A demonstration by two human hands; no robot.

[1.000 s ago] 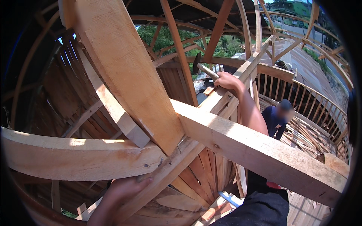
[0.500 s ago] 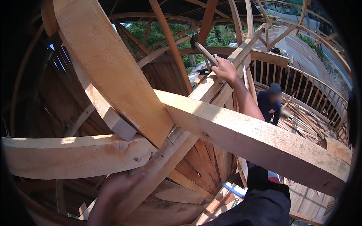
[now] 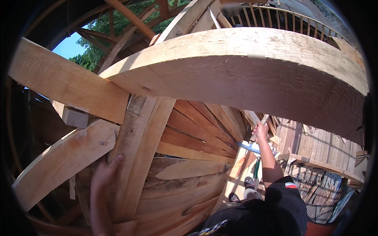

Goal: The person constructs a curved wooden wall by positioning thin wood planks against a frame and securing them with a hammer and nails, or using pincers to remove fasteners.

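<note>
Right hand (image 3: 260,133) is gripping a wooden handle (image 3: 265,119); left hand (image 3: 103,177) is touching a post (image 3: 136,145).

The handle is slanting up out of the closed right fist, showing below the lower edge of the long beam (image 3: 220,78) (its far end is hard to make out), with a blue strip (image 3: 250,147) appearing just beneath the fist. The left hand is resting its thumb on the post's left edge, just below the nailed end of a side beam (image 3: 69,157); its fingers are hiding, so I cannot tell whether it is gripping.
</note>
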